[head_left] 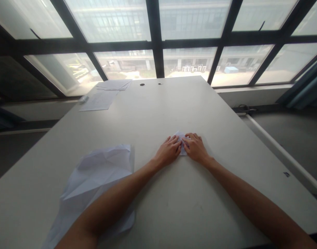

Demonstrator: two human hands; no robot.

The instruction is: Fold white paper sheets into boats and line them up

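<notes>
- Folded paper (183,151) is held between bent fingers of left hand (169,151) and right hand (195,148)
- Folds seem made; what is left cannot be told

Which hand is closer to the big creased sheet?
Left. The left hand is on the small folded paper, right of the big creased sheet, its forearm crossing over that sheet; the right hand is at the same paper, farther right.

I'm in what looks like an office or meeting room: a long white table (163,110) with round holes (142,84) in its top, printed sheets (98,100), broad dark-framed windows (188,20), blue curtains (309,86).
</notes>
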